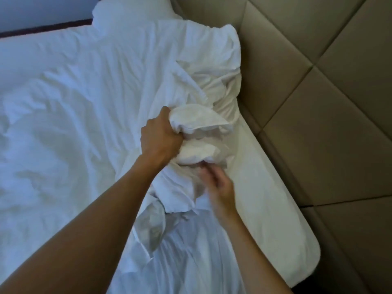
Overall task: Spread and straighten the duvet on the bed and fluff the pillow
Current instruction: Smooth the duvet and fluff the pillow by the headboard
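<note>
A white duvet point(74, 102) lies crumpled over the bed, with its top edge bunched into thick folds near the headboard. My left hand point(161, 134) is shut on a bunched corner of the duvet point(197, 122), lifting it a little. My right hand point(218, 187) is blurred, just below that bunch, with its fingers spread against the loose fabric; no hold on the fabric shows. A white pillow point(127, 11) lies at the far top, partly under the duvet.
A beige padded headboard point(318, 81) with diamond seams fills the right side. The bare white mattress edge point(275, 209) runs along it. A dark strip point(42, 28) shows beyond the bed's far side.
</note>
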`<action>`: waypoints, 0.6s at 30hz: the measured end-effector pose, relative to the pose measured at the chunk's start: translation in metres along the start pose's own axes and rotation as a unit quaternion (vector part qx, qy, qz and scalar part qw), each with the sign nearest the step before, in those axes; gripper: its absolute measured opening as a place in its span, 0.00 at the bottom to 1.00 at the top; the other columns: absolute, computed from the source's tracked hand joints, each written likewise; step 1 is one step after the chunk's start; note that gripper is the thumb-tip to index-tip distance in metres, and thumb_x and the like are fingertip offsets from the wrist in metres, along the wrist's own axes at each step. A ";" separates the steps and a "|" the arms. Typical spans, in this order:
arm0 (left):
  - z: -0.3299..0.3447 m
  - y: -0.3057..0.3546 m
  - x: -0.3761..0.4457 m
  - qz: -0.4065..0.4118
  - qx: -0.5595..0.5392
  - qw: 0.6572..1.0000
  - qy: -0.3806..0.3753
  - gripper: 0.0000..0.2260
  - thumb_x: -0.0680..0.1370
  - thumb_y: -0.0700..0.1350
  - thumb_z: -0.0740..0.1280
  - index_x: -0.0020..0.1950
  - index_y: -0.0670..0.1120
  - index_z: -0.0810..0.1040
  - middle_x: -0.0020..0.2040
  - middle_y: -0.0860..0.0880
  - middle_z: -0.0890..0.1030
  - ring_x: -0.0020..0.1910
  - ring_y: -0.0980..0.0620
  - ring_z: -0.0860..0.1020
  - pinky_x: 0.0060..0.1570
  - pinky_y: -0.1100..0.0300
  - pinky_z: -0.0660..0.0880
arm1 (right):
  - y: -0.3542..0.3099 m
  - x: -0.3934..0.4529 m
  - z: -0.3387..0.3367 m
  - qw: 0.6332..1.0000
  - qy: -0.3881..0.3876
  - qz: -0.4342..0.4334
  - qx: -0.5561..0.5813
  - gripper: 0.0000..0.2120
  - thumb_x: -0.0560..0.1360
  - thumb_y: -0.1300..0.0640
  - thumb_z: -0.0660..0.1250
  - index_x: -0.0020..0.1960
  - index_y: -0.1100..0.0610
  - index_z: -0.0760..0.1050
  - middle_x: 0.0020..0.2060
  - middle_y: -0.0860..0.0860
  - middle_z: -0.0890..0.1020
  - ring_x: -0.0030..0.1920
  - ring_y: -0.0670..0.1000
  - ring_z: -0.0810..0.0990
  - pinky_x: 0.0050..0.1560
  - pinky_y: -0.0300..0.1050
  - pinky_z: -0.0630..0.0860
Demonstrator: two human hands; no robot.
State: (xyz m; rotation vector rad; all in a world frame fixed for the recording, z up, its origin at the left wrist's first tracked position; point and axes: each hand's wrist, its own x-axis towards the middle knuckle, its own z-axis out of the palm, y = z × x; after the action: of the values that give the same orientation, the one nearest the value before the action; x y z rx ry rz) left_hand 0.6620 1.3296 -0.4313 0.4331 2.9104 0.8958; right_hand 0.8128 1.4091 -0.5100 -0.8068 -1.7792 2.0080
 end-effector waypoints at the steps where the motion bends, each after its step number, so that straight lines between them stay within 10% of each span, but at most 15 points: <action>1: -0.009 -0.009 -0.002 -0.010 -0.037 0.999 0.011 0.15 0.73 0.47 0.67 0.58 0.46 0.71 0.40 0.50 0.76 0.42 0.44 0.74 0.41 0.55 0.65 | 0.002 0.010 -0.001 0.995 0.070 0.048 0.054 0.14 0.81 0.55 0.63 0.63 0.60 0.77 0.59 0.50 0.81 0.59 0.47 0.79 0.58 0.44 0.75; 5: -0.048 -0.051 -0.022 -0.010 -0.118 0.992 0.035 0.12 0.72 0.46 0.69 0.52 0.50 0.69 0.37 0.59 0.71 0.37 0.54 0.68 0.34 0.64 0.62 | -0.027 0.039 0.036 0.970 0.074 0.158 0.167 0.37 0.69 0.27 0.64 0.70 0.50 0.73 0.65 0.50 0.79 0.66 0.52 0.76 0.69 0.55 0.71; 9: -0.106 -0.116 -0.054 0.012 -0.155 0.986 0.061 0.14 0.71 0.50 0.71 0.54 0.52 0.71 0.37 0.61 0.72 0.40 0.56 0.72 0.33 0.67 0.65 | -0.063 0.059 0.124 0.954 0.015 0.278 0.110 0.17 0.83 0.57 0.56 0.70 0.61 0.70 0.69 0.59 0.74 0.65 0.52 0.78 0.62 0.41 0.76; 13: -0.182 -0.204 -0.093 -0.019 -0.232 0.958 0.169 0.16 0.66 0.49 0.73 0.50 0.54 0.71 0.38 0.66 0.75 0.40 0.67 0.72 0.35 0.79 0.67 | -0.089 0.025 0.262 0.988 -0.072 0.091 0.106 0.27 0.80 0.66 0.59 0.77 0.64 0.57 0.61 0.60 0.75 0.51 0.53 0.82 0.38 0.33 0.77; 16: -0.240 -0.274 -0.123 -0.096 -0.293 0.911 0.274 0.16 0.65 0.49 0.72 0.51 0.51 0.74 0.41 0.63 0.77 0.43 0.67 0.75 0.37 0.77 0.68 | -0.100 -0.026 0.384 0.985 -0.156 -0.022 0.077 0.42 0.68 0.55 0.74 0.76 0.63 0.58 0.62 0.58 0.76 0.51 0.51 0.80 0.50 0.39 0.78; 18: -0.269 -0.329 -0.147 -0.189 -0.298 0.879 0.321 0.19 0.65 0.51 0.69 0.55 0.48 0.75 0.45 0.57 0.79 0.46 0.63 0.74 0.43 0.69 0.70 | -0.089 -0.061 0.465 0.967 -0.230 -0.099 -0.047 0.31 0.73 0.66 0.69 0.73 0.66 0.62 0.66 0.60 0.74 0.58 0.51 0.77 0.61 0.43 0.73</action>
State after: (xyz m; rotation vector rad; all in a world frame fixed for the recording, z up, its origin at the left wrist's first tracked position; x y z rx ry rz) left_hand 0.6826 0.8819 -0.3949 -0.5631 2.7797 2.0501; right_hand 0.5652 1.0206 -0.3852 -0.1736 -2.1137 2.1048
